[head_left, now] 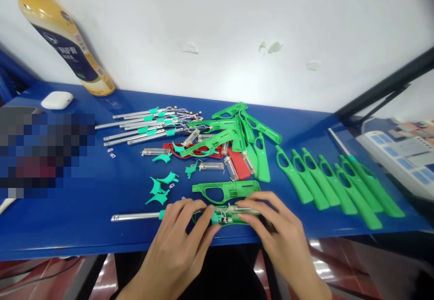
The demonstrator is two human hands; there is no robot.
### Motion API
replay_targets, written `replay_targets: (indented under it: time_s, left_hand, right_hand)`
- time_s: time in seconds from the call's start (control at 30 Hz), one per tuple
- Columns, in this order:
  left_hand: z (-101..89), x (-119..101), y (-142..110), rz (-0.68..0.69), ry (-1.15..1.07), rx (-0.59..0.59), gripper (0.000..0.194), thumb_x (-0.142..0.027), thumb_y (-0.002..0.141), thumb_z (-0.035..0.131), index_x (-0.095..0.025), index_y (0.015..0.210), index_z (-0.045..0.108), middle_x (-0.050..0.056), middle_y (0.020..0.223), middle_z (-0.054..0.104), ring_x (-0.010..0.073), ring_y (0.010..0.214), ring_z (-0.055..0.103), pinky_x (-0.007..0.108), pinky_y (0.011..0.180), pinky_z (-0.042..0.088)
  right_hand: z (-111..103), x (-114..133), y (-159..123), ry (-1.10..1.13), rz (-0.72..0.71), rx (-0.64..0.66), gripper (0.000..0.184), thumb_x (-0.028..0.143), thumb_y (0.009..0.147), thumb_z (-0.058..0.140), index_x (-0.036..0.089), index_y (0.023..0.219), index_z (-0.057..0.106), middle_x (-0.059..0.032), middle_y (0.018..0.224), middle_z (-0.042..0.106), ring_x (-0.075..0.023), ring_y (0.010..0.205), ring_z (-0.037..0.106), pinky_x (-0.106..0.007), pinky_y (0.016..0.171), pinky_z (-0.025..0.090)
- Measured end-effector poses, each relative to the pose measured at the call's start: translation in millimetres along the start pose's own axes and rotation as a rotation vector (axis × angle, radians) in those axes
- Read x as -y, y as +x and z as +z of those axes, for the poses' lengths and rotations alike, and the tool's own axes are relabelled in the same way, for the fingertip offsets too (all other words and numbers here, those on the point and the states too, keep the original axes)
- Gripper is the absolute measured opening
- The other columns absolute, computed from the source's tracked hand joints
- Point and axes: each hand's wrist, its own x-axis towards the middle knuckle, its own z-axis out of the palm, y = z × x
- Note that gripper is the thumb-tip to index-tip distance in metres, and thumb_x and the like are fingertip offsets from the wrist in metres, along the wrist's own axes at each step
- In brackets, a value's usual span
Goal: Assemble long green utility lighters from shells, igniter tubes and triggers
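Observation:
In front of me lies a green lighter shell half (233, 222) with a metal lighter tube (135, 217) reaching out to the left. My left hand (181, 236) is closed around its front part, fingertips by a teal trigger (214, 218) and thin white wires. At the rear end, my right hand (280, 230) pinches a clear fuel tank (249, 210) over the shell, thumb below and fingers above. Whether the tank is fully seated cannot be seen. Another green shell half (244, 189), hollow side up, lies just behind my fingers.
Behind are metal tubes with wires (142, 130), loose teal triggers (158, 196), clear tanks (212, 166), green shells (261, 126) and red shells (239, 164). Several green shells (325, 182) lie in a row at right. A bottle (71, 42) and white case (57, 100) stand back left.

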Motion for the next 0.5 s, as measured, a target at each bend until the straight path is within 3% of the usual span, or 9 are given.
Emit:
replay_targets:
  time_s: [0.23, 0.5]
  left_hand:
    - [-1.0, -1.0, -2.5, -0.041, -0.024, 0.014, 0.023, -0.009, 0.098, 0.065, -0.009, 0.122, 0.065, 0.011, 0.117, 0.061, 0.0243, 0.11, 0.056, 0.044, 0.097, 0.045]
    - [-3.3, -2.6, -1.2, -0.049, 0.009, 0.072, 0.02, -0.009, 0.102, 0.058, -0.01, 0.121, 0.064, 0.011, 0.115, 0.063, 0.0254, 0.111, 0.054, 0.043, 0.098, 0.04]
  right_hand:
    - [-0.1, -3.3, -3.2, -0.078, -0.08, 0.02, 0.027, 0.018, 0.105, 0.061, 0.032, 0.125, 0.072, -0.0022, 0.115, 0.066, -0.0125, 0.092, 0.076, -0.021, 0.077, 0.062]
    - [0.7, -6.9, -6.2, -0.064, -0.077, 0.081, 0.037, 0.016, 0.106, 0.057, 0.037, 0.134, 0.067, -0.0017, 0.12, 0.063, -0.0071, 0.078, 0.073, -0.02, 0.071, 0.063]
